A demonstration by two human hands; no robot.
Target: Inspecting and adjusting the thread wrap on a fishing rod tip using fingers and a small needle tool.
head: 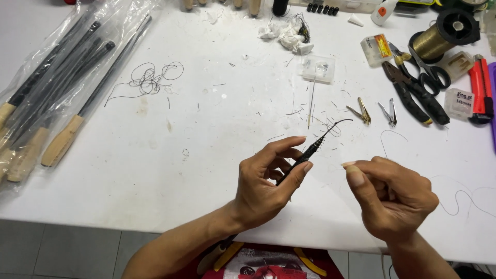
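At the far left of the white table (155, 155), several dark rods with cork grips (57, 144) lie bagged in clear plastic. To their right, a loose tangle of dark thread (150, 77) rests on the tabletop.

Left hand (263, 186): positioned over the table's near edge. Thumb and fingers are closed on a thin black rod section (305, 157), which slants up to the right; its fine tip curves above the table.

Right hand (390, 199): positioned just right of the rod section, not touching it. Thumb and forefinger are pressed together in a pinch; whether a thread lies between them cannot be told.

Beyond the hands, a thin needle-like pin (311, 106) lies below a small clear box (319, 68). Further right lie two nail clippers (377, 112), black-handled pliers (413, 93) and scissors (431, 75), a spool of gold thread (439, 36), and a red utility knife (481, 90).
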